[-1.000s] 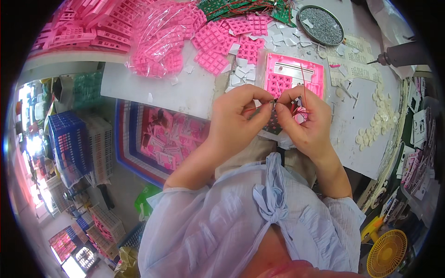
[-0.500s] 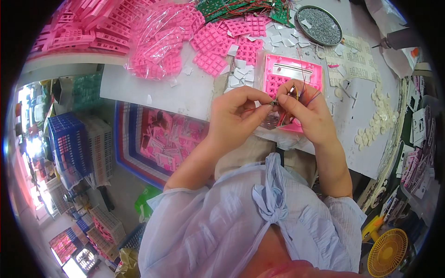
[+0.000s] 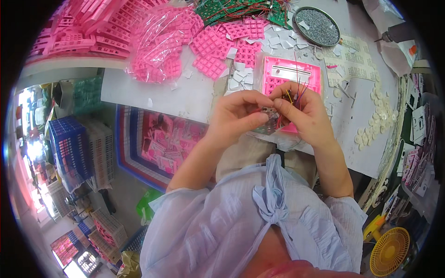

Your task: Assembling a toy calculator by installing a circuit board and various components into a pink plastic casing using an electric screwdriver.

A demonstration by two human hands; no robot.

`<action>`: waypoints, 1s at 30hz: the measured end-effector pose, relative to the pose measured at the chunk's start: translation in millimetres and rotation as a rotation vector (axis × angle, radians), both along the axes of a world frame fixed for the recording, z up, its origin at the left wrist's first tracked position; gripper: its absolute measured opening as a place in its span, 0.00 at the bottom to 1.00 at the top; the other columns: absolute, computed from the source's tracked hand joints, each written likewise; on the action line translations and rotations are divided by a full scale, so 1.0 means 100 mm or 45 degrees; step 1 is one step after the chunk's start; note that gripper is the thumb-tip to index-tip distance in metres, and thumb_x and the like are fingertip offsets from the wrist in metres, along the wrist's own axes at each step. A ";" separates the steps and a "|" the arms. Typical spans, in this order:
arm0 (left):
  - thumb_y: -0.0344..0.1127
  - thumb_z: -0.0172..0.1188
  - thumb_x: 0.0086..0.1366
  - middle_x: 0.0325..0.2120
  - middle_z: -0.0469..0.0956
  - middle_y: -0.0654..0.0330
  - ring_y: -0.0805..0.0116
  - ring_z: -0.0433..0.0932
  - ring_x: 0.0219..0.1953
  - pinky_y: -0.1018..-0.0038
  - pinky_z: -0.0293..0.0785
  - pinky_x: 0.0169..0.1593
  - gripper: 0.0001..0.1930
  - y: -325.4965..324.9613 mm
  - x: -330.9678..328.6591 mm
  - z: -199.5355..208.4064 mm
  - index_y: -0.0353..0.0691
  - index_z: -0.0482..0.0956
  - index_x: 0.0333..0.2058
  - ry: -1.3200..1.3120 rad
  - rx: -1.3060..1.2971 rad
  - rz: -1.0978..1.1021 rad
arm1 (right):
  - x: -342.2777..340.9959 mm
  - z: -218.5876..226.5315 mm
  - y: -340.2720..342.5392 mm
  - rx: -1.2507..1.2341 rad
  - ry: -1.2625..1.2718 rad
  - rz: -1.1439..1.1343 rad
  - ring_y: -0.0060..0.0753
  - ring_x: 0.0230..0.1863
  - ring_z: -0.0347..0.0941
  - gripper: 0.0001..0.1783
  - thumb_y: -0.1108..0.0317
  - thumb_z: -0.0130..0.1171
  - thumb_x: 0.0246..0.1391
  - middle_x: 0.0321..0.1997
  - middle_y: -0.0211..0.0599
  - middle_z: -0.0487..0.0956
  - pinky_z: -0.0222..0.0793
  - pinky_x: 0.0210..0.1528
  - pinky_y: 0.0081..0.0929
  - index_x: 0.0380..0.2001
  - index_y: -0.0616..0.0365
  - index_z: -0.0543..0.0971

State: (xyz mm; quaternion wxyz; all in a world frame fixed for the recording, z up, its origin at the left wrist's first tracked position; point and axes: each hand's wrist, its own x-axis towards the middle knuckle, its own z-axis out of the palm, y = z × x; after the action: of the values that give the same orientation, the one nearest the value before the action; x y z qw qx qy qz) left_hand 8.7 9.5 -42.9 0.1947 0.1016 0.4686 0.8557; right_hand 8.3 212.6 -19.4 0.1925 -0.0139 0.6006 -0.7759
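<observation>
My left hand (image 3: 241, 116) and my right hand (image 3: 307, 116) meet over the near edge of a pink plastic casing (image 3: 316, 73). The fingers of the left are closed around a small metallic part (image 3: 268, 110), too small to name. My right thumb and forefinger press together beside it, holding a bundle of thin coloured wires (image 3: 299, 95) that stick up in yellow, red and purple. Below the fingers, a greyish piece (image 3: 265, 127) lies partly hidden at the casing's near side. The casing has square key holes and a silvery window strip.
Pink keypads (image 3: 211, 66), white paper squares (image 3: 241, 76) and green circuit boards (image 3: 222, 10) lie beyond the casing. A round dish of screws (image 3: 337, 41) stands at the far right, with white discs (image 3: 371, 129) nearer. A blue-rimmed basket (image 3: 121, 139) sits lower left.
My left thumb has moved slightly down and away from the right fingertips, leaving the small metallic part more in sight. My right fingers have shifted a little, and the wires point up more steeply.
</observation>
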 end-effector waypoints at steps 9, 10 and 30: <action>0.33 0.59 0.70 0.43 0.72 0.65 0.75 0.69 0.38 0.74 0.66 0.42 0.07 0.05 0.01 -0.07 0.42 0.76 0.45 -0.308 0.435 -0.036 | 0.05 0.00 -0.08 -0.009 0.040 0.050 0.11 0.31 0.74 0.10 0.72 0.63 0.61 0.34 0.26 0.79 0.71 0.31 0.14 0.44 0.62 0.78; 0.35 0.59 0.71 0.41 0.71 0.66 0.74 0.68 0.37 0.73 0.66 0.44 0.08 0.05 0.01 -0.10 0.42 0.75 0.45 -0.335 0.552 -0.065 | 0.05 -0.03 -0.08 0.029 0.071 0.060 0.11 0.31 0.74 0.10 0.72 0.64 0.61 0.34 0.26 0.79 0.71 0.31 0.14 0.44 0.62 0.77; 0.23 0.65 0.58 0.43 0.81 0.55 0.73 0.81 0.40 0.76 0.76 0.44 0.15 -0.42 0.29 0.50 0.30 0.78 0.45 0.672 -1.331 0.045 | -0.12 0.20 -0.33 -0.777 -0.191 0.096 0.16 0.28 0.69 0.13 0.73 0.56 0.65 0.39 0.35 0.79 0.60 0.23 0.14 0.51 0.63 0.76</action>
State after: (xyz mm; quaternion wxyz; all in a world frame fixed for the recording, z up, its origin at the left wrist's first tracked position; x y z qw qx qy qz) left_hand 38.1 -32.3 7.3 0.0813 0.1937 0.8628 0.4597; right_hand -3.6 179.3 0.9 0.2519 -0.0362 0.3233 -0.9114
